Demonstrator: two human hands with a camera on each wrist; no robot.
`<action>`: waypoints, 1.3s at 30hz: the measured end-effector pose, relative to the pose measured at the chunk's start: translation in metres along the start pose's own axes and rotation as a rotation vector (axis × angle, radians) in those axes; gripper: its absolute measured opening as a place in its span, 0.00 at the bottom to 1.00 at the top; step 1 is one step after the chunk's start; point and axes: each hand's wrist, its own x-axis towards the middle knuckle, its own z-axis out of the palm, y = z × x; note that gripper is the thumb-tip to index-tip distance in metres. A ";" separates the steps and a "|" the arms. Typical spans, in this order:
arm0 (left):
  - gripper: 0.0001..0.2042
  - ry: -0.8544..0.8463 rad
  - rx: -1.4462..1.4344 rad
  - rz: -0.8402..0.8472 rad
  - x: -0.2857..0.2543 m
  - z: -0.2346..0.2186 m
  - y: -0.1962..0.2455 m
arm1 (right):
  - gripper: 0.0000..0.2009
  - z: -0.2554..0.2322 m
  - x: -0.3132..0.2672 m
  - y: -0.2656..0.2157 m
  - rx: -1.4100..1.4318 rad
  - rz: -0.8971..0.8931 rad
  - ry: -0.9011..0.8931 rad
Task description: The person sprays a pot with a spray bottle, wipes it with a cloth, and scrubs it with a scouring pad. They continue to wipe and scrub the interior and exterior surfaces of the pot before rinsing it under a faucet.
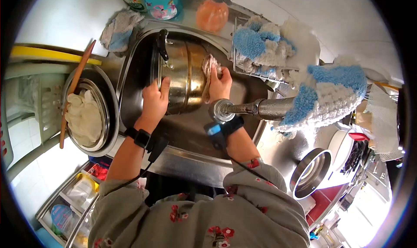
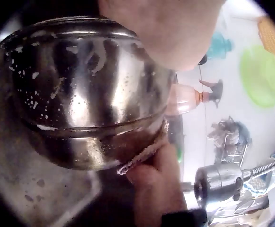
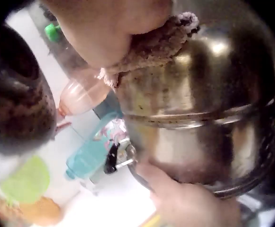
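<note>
Left hand [image 1: 154, 101] rests on the near side of a steel pot [image 1: 182, 76], fingers curved over its wall, steadying it. Right hand [image 1: 219, 85] grips a brownish cloth [image 1: 209, 70] and presses it against the pot's side. Pot lies tipped on its side in the sink [image 1: 130, 96], black handle [image 1: 162, 44] up. Suds and droplets speckle the metal [image 2: 80, 90]; scrubbing looks underway, rinse not yet done. Tap [image 1: 243, 109] just beside the right wrist, no water seen running. Orange soap bottle [image 1: 212, 14] behind the sink; lidded pan [image 1: 87, 113] on the counter to the left.
</note>
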 end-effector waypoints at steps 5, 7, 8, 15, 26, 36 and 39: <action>0.18 0.014 -0.069 -0.003 -0.003 0.002 0.007 | 0.16 -0.002 -0.039 -0.014 -0.060 -0.173 0.022; 0.18 0.008 -0.101 -0.019 -0.003 0.002 0.006 | 0.15 0.003 -0.012 -0.022 -0.018 -0.147 -0.034; 0.17 0.008 -0.115 -0.028 -0.004 0.001 0.006 | 0.15 0.003 -0.005 -0.032 -0.017 -0.044 -0.069; 0.18 -0.030 -0.085 -0.058 -0.005 0.001 0.003 | 0.13 -0.001 -0.029 0.005 -0.087 -0.296 0.056; 0.19 -0.023 -0.087 -0.082 -0.005 0.000 0.004 | 0.16 0.000 -0.017 0.003 -0.189 -0.321 0.063; 0.18 -0.036 -0.052 -0.031 -0.005 -0.001 0.009 | 0.14 0.003 -0.017 -0.013 -0.036 -0.197 0.011; 0.18 -0.061 -0.062 -0.089 -0.005 -0.006 0.009 | 0.13 0.007 0.003 -0.022 0.075 -0.077 -0.074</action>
